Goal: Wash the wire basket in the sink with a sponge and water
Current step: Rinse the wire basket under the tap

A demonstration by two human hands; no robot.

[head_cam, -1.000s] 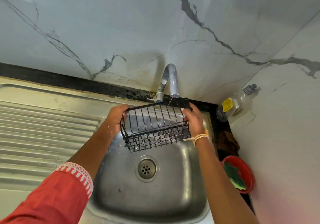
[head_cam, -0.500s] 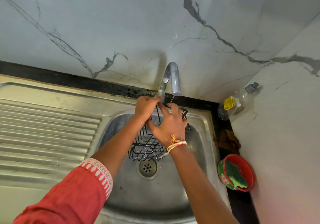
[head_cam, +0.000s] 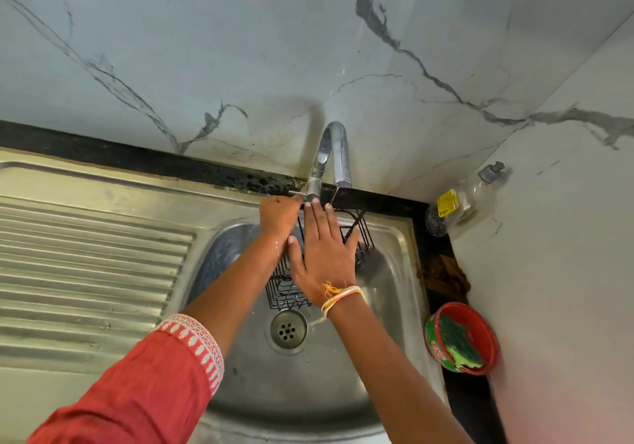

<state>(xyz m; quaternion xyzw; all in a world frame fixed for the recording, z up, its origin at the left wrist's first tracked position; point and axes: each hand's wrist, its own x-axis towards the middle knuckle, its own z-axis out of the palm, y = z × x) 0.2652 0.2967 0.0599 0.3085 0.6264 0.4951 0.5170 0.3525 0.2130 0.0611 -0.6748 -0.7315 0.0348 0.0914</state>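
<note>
We hold the basket [head_cam: 356,237] over the sink [head_cam: 394,306], directly under the tap [head_cam: 338,155], and it lies beneath both our hands rather than off to either side. Our right hand [head_cam: 326,254] is spread flat on top of it, fingers straight and pointing toward the tap, palm pressing the wires. Our left hand [head_cam: 279,217] is at the basket's far-left corner, just beside the tap base; its fingers look curled, but we cannot tell whether they grip the basket rim or the tap lever there. The basket's long axis appears to run away from us, from just above the drain [head_cam: 288,328] up to the back rim, tilted on end. The sponge [head_cam: 458,344] sits in a red tub [head_cam: 487,327] well off to the right of our right hand, so that hand is the nearer one to fetch it, while the left could steady the basket alone.
</note>
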